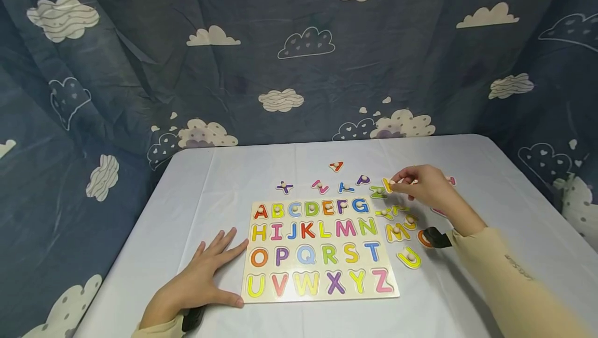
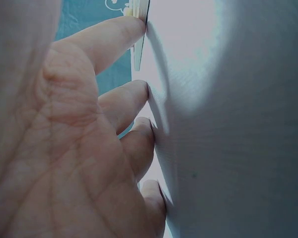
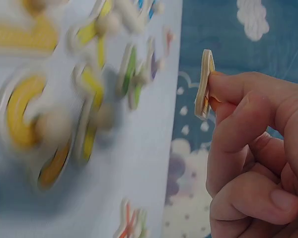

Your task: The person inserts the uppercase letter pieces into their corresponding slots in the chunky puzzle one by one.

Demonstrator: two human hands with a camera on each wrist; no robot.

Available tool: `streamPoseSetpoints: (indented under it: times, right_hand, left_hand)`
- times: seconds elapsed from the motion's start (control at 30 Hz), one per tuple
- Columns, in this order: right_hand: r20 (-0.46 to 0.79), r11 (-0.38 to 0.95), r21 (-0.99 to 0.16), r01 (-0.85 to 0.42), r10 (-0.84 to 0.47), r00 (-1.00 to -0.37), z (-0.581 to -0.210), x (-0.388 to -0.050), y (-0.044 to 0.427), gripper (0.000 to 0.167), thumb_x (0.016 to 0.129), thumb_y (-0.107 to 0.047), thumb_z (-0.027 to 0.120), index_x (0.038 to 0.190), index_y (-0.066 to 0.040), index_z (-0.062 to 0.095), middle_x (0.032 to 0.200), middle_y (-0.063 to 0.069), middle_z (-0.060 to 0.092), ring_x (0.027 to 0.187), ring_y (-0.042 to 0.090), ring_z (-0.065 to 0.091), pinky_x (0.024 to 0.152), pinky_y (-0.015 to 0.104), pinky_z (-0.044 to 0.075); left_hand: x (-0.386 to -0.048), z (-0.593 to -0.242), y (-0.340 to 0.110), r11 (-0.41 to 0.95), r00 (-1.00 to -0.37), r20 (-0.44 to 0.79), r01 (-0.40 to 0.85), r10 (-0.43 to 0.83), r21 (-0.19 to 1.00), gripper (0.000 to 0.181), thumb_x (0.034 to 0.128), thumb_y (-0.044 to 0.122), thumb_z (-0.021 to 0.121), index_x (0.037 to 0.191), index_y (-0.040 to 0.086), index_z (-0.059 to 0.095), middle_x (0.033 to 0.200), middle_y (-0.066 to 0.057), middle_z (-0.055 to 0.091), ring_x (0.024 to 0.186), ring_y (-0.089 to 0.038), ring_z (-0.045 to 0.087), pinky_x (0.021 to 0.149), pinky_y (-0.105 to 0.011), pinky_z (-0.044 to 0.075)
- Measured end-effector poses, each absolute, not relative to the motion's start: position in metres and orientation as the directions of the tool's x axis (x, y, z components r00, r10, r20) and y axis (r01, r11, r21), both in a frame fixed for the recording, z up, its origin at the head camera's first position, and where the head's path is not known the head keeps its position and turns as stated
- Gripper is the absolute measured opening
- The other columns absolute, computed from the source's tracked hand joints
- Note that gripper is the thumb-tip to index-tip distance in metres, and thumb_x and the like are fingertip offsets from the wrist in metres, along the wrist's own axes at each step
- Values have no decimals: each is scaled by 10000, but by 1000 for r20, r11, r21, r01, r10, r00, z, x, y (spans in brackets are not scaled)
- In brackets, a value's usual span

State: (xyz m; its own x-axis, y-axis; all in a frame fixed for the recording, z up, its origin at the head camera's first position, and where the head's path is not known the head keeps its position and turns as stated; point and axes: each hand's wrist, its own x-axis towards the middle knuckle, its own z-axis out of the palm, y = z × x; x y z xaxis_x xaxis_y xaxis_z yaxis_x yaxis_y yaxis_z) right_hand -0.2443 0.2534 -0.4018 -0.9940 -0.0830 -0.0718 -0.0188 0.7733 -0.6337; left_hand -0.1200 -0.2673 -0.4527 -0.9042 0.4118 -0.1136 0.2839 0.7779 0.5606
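Note:
A wooden alphabet puzzle board (image 1: pixel 321 292) lies on the white table, with knobbed letters in its top row. My left hand (image 1: pixel 198 275) rests on the table at the board's left side, fingers spread, its thumb and index finger by the edge. In the left wrist view, a fingertip (image 2: pixel 138 27) touches the board's edge. My right hand (image 1: pixel 422 185) pinches a yellow letter puzzle piece (image 1: pixel 386 185) between thumb and fingertips, right of the board's top corner. The right wrist view shows this piece (image 3: pixel 204 87) edge-on, raised off the table; which letter it is I cannot tell.
Loose knobbed letters lie around the board: a purple X (image 1: pixel 284 187), a pink Z (image 1: pixel 320 187), a red A-like piece (image 1: pixel 336 166), a purple P (image 1: pixel 363 179), a yellow M (image 1: pixel 397 232) and a yellow U (image 1: pixel 409 258). A cloud-patterned curtain (image 1: pixel 308 83) hangs behind the table.

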Motion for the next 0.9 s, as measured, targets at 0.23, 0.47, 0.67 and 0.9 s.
streamPoseSetpoints:
  times: [0.23,0.47,0.67,0.9]
  right_hand:
    - [-44,749,-660,-62,-121,-992,-397,-244,217,233,967,-251,793,1081,-51,759,847,46,597,702,279,629,557,280,413]
    - [-24,708,-696,-118,-188,-982,-399,-245,173,182,964,-233,794,1027,-65,770,831,30,585,670,230,617,559,272,440]
    - [-6,680,-714,-167,-244,-970,-406,-247,134,123,939,-185,803,974,-68,780,766,16,587,581,187,600,537,254,428]
    - [-18,654,-733,-188,-295,-955,-412,-244,96,104,914,-180,830,927,-89,781,737,-4,581,578,156,580,537,237,429]
  left_hand:
    - [-120,-453,-266,785,-906,-124,273,404,556,1238,577,660,979,1645,320,454,1806,-102,224,1667,-481,131,1271,-801,26]
    - [-120,-452,-267,783,-906,-127,270,404,561,1233,585,651,981,1645,303,458,1806,-110,221,1668,-483,123,1272,-802,27]
    - [-120,-452,-268,778,-905,-133,265,405,569,1231,592,651,979,1648,304,451,1808,-116,210,1667,-491,113,1270,-803,10]
    - [-120,-452,-268,776,-903,-130,271,410,570,1225,601,655,975,1649,302,450,1809,-117,205,1668,-489,110,1272,-800,10]
